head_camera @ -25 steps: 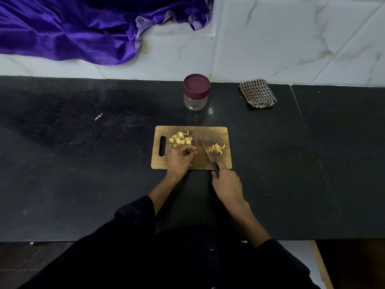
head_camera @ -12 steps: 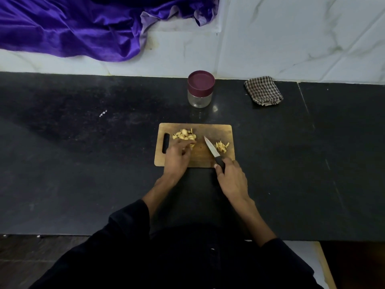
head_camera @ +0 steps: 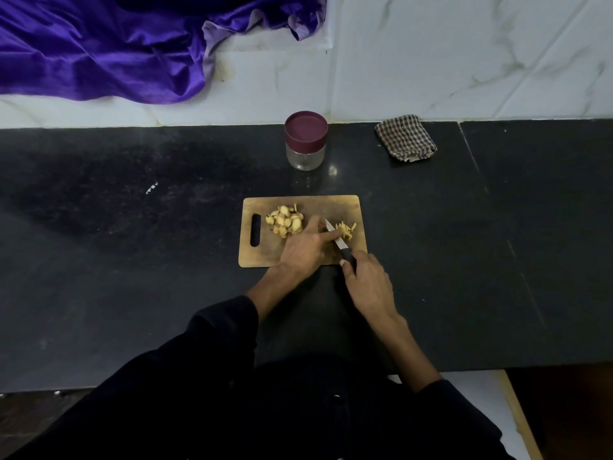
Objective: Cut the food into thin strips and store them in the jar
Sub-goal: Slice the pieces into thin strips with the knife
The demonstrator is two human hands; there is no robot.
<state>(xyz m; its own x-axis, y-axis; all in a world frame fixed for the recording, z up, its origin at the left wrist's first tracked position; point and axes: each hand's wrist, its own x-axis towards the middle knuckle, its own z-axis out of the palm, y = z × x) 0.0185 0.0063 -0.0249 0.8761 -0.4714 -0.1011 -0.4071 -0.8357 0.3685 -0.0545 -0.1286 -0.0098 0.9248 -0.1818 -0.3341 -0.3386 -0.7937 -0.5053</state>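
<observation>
Dark stone counter (head_camera: 132, 260) against a white marbled wall, wooden cutting board (head_camera: 265, 254) lying flat near its front edge. On the board's left half, a heap of pale round slices (head_camera: 286, 222); on its right half, a smaller pile of thin strips (head_camera: 345, 230). Left hand (head_camera: 303, 249) resting on the board between the piles, fingers curled down — probably pinning a piece, though hidden. Right hand (head_camera: 366, 283) gripping the black handle of a knife (head_camera: 335, 239), blade beside the left fingertips. Behind the board, a lidded jar (head_camera: 306, 141) — maroon cap on. Right of the jar, a folded checked cloth (head_camera: 405, 137); far behind the board to the left, purple fabric (head_camera: 99, 44).
</observation>
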